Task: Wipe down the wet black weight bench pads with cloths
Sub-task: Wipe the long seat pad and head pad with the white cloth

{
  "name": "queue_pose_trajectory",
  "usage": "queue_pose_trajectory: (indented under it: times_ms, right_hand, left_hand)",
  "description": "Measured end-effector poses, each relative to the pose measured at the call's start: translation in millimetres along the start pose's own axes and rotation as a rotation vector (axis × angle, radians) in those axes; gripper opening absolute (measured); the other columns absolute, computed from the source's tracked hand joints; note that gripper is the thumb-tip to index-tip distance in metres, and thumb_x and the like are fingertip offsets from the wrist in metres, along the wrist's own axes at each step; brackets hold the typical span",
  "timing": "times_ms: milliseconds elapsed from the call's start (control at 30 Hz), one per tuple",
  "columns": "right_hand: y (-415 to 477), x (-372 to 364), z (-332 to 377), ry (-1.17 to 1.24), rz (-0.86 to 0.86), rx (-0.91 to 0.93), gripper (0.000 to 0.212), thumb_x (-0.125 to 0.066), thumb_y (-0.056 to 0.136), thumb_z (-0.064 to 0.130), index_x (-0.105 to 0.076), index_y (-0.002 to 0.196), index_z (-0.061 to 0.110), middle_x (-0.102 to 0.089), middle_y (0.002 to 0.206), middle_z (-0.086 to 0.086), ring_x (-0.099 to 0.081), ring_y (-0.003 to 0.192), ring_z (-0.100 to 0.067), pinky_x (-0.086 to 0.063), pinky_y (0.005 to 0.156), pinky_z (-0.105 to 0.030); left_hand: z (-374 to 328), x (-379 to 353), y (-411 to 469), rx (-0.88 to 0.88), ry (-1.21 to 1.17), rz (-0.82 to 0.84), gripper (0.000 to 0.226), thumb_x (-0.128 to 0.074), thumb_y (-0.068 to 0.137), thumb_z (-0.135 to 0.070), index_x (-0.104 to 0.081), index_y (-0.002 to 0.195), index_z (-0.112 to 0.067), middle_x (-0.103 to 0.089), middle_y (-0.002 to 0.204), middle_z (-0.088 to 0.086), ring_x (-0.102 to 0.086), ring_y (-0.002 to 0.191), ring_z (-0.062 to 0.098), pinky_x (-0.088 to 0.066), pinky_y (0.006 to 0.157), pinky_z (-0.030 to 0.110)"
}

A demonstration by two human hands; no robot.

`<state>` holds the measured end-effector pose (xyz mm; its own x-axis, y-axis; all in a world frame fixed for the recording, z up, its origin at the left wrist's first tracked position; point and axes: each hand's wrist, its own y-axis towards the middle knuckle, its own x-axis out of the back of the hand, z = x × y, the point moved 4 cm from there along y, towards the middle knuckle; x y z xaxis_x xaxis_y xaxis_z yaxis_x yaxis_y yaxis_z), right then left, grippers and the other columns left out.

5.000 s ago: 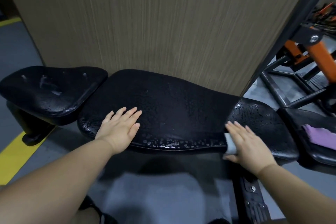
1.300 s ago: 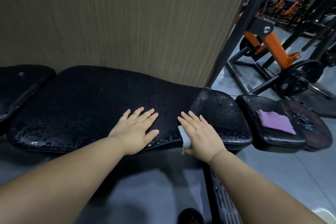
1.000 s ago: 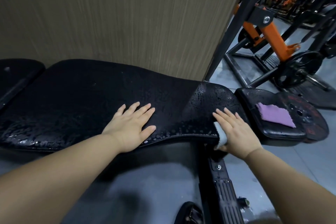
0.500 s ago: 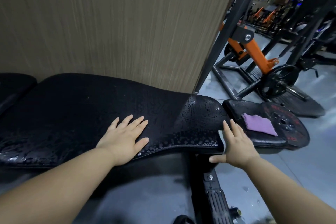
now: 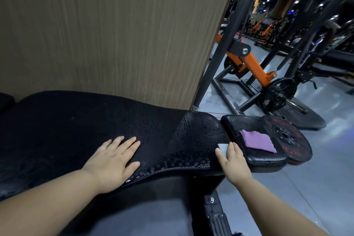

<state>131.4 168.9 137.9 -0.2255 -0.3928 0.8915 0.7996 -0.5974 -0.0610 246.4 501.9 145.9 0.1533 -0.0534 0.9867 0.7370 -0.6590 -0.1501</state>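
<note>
1. Black vinyl on the seat pad (image 5: 197, 140) is beaded with droplets, thickest along its near edge. The right hand (image 5: 234, 161) lies flat on a small white cloth (image 5: 223, 147) at the pad's right end, fingers straight, with only a corner of cloth showing past the thumb. A cloth that small could soak through and smear the water rather than lift it.
2. Only a flat palm pins the cloth, so I reckon it may slide out and drop off the pad's edge to the floor.
3. The left hand (image 5: 113, 161) rests open, fingers spread, on the long back pad (image 5: 76, 124). If weight leans into it, it could skid on the damp surface.
4. A purple cloth (image 5: 257, 141) lies on the smaller pad (image 5: 239, 122) just to the right, beside a weight plate (image 5: 287, 138). A wide stroke might knock it off.
</note>
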Motion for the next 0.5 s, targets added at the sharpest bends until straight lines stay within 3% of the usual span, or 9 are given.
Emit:
queue_pose_trajectory:
  times_ms: [67,200,500]
  right_hand:
    - [10,3,-2,-0.025,0.028,-0.001,0.077,-0.034,0.098,0.052,-0.008,0.153,0.006,-0.005,0.161,-0.006,-0.001,0.148,-0.016,-0.004,0.119,-0.030]
    - [28,7,-1,-0.096,0.032,0.022,0.077,-0.034,0.098,0.052,-0.008,0.153,0.005,-0.008,0.161,-0.007,-0.006,0.148,-0.018,-0.008,0.119,-0.030]
    - [95,7,19,-0.154,0.074,0.031,0.079,-0.035,0.097,0.055,-0.009,0.153,0.005,-0.011,0.160,-0.008,-0.014,0.146,-0.022,-0.014,0.115,-0.032]
  left_hand:
    - [2,3,7,-0.031,0.012,0.018,0.133,0.048,0.035,-0.078,0.012,0.154,-0.031,0.021,0.155,-0.019,0.014,0.148,0.012,0.010,0.118,0.032]
    - [2,8,30,-0.088,-0.029,0.052,0.131,0.042,0.036,-0.084,0.014,0.153,-0.033,0.024,0.153,-0.020,0.027,0.138,0.000,0.018,0.116,0.033]
    - [-5,8,71,-0.103,-0.081,-0.034,0.117,0.036,0.047,-0.086,0.010,0.152,-0.040,0.022,0.154,-0.024,0.027,0.139,0.001,0.017,0.117,0.034]
